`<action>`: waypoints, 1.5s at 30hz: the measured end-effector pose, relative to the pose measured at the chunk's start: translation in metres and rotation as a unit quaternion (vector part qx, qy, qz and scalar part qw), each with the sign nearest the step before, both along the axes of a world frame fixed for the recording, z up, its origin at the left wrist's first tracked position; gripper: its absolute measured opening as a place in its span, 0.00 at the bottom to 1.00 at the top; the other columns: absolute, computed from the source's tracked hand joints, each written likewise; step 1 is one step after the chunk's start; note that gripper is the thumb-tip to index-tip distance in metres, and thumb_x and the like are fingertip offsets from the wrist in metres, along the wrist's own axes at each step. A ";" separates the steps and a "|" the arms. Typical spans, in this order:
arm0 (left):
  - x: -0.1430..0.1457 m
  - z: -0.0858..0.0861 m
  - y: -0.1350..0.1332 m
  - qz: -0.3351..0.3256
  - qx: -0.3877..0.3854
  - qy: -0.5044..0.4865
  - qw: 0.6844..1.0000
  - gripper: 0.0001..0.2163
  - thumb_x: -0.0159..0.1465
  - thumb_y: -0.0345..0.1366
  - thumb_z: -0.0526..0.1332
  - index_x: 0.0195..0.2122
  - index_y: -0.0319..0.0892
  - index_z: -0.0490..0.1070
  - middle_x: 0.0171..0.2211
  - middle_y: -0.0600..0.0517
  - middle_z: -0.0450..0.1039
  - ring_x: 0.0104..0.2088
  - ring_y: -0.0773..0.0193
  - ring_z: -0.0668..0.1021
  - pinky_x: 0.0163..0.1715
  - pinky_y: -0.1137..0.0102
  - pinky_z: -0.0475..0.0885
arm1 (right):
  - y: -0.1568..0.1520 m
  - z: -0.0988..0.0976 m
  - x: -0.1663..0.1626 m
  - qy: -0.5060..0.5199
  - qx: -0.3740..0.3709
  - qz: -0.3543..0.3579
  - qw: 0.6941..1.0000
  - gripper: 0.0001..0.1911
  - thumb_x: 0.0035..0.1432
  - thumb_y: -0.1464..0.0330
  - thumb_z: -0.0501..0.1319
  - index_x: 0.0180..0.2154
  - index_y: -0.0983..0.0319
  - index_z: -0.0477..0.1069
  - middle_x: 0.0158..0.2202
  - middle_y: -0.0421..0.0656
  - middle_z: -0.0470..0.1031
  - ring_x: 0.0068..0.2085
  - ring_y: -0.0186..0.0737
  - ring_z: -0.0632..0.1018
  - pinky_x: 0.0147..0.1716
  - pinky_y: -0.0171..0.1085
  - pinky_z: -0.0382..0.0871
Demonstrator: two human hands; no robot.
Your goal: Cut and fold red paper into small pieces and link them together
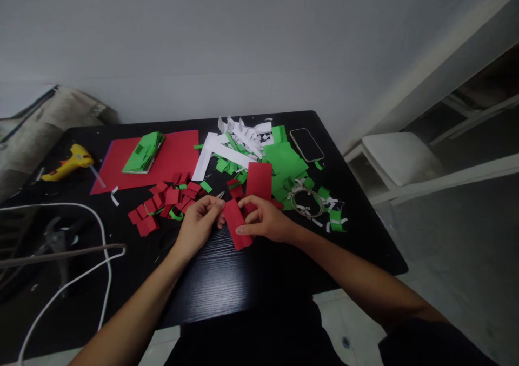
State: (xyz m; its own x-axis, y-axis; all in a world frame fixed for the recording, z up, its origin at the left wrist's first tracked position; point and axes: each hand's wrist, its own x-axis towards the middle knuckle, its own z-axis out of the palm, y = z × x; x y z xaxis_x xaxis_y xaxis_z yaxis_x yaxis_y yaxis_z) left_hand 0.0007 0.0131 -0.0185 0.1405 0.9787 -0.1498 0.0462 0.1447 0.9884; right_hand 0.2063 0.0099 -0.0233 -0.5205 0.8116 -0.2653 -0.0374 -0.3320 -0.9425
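Observation:
Between my two hands is a narrow folded strip of red paper [237, 226], tilted above the black table. My right hand [265, 219] is closed on its right side, thumb on the near face and fingers curled behind. My left hand [201, 219] is closed, its thumb and fingertips pinching the upper left edge of the strip. A pointed metal tip [221, 194] shows just beyond the left fingers; the rest of that tool is hidden. A larger red paper piece [259, 178] lies behind my right hand. Small folded red pieces [172, 196] are heaped beside my left hand.
Green sheets [284, 160], white strips [233, 152] and a tape ring [307, 203] lie rightward and behind. A phone [307, 145] rests at back right. Leftward are a red sheet [178, 150] under a green paper stack [144, 152], a yellow glue gun [68, 165] and a white cable [106, 247].

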 end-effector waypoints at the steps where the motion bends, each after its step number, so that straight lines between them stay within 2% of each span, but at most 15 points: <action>1: 0.001 0.000 -0.001 -0.008 0.005 0.008 1.000 0.14 0.64 0.45 0.66 0.29 0.40 0.72 0.20 0.56 0.72 0.20 0.70 0.72 0.25 0.74 0.68 | 0.000 0.000 -0.001 0.002 0.002 0.002 1.000 0.27 0.46 0.64 0.75 0.44 0.61 0.67 0.21 0.32 0.75 0.21 0.31 0.72 0.25 0.29 0.62; 5: 0.005 0.002 -0.006 -0.064 0.016 0.034 0.997 0.14 0.65 0.47 0.65 0.31 0.40 0.73 0.20 0.56 0.72 0.21 0.68 0.72 0.26 0.72 0.69 | -0.001 -0.003 -0.003 -0.008 0.032 -0.030 0.999 0.16 0.52 0.60 0.71 0.36 0.62 0.71 0.26 0.37 0.76 0.26 0.33 0.74 0.28 0.32 0.65; 10: 0.009 0.002 -0.010 -0.107 0.038 0.068 0.991 0.13 0.66 0.46 0.64 0.32 0.41 0.74 0.21 0.57 0.71 0.23 0.67 0.74 0.26 0.71 0.71 | 0.002 -0.007 -0.005 -0.041 0.093 -0.073 0.992 0.09 0.53 0.63 0.67 0.30 0.62 0.73 0.26 0.37 0.73 0.28 0.33 0.73 0.30 0.33 0.65; 20: 0.006 -0.001 -0.012 -0.153 0.060 0.110 0.980 0.09 0.66 0.41 0.64 0.33 0.41 0.74 0.21 0.57 0.70 0.24 0.67 0.73 0.27 0.73 0.68 | 0.002 -0.003 -0.003 -0.040 0.084 -0.061 0.994 0.04 0.48 0.68 0.66 0.26 0.62 0.73 0.23 0.36 0.72 0.27 0.33 0.70 0.29 0.32 0.63; 25: 0.004 0.000 -0.010 -0.166 0.083 0.126 0.975 0.08 0.65 0.39 0.63 0.31 0.41 0.73 0.21 0.57 0.71 0.23 0.67 0.72 0.26 0.73 0.66 | 0.005 -0.002 -0.002 -0.037 0.031 -0.044 0.998 0.04 0.46 0.69 0.67 0.25 0.63 0.75 0.21 0.35 0.72 0.24 0.30 0.71 0.24 0.30 0.63; 29: 0.001 0.001 -0.008 -0.157 0.082 0.120 0.977 0.07 0.63 0.37 0.63 0.30 0.41 0.73 0.21 0.57 0.70 0.22 0.68 0.72 0.24 0.74 0.66 | 0.006 -0.003 -0.002 0.011 -0.035 -0.038 0.999 0.05 0.43 0.68 0.67 0.24 0.63 0.74 0.20 0.35 0.75 0.23 0.34 0.77 0.26 0.34 0.74; 31: 0.000 0.002 -0.008 -0.145 0.082 0.115 0.979 0.06 0.62 0.37 0.63 0.29 0.41 0.73 0.21 0.57 0.70 0.22 0.68 0.71 0.24 0.74 0.66 | 0.007 -0.003 -0.002 0.024 -0.047 -0.033 0.998 0.06 0.42 0.68 0.68 0.24 0.64 0.74 0.20 0.36 0.76 0.23 0.36 0.79 0.27 0.36 0.77; 35: -0.002 0.003 -0.007 -0.119 0.077 0.097 0.985 0.06 0.60 0.37 0.65 0.27 0.41 0.73 0.19 0.57 0.70 0.21 0.68 0.71 0.23 0.73 0.65 | 0.009 -0.002 0.002 0.036 -0.058 -0.021 0.997 0.07 0.43 0.68 0.69 0.25 0.64 0.74 0.20 0.39 0.78 0.23 0.36 0.80 0.27 0.35 0.78; 40: -0.006 0.009 -0.004 -0.054 0.079 0.069 0.993 0.08 0.60 0.38 0.66 0.26 0.41 0.71 0.16 0.58 0.68 0.18 0.69 0.70 0.22 0.74 0.64 | 0.012 0.001 0.006 0.045 -0.066 -0.051 0.995 0.09 0.44 0.66 0.69 0.25 0.64 0.71 0.22 0.41 0.80 0.25 0.39 0.82 0.27 0.35 0.77; 45: -0.001 0.010 -0.006 -0.068 0.059 0.063 0.994 0.09 0.61 0.40 0.66 0.27 0.41 0.72 0.17 0.57 0.70 0.18 0.69 0.71 0.22 0.74 0.66 | 0.008 0.001 0.002 0.067 -0.033 -0.058 0.996 0.16 0.48 0.59 0.73 0.30 0.63 0.72 0.26 0.39 0.79 0.27 0.37 0.81 0.31 0.37 0.78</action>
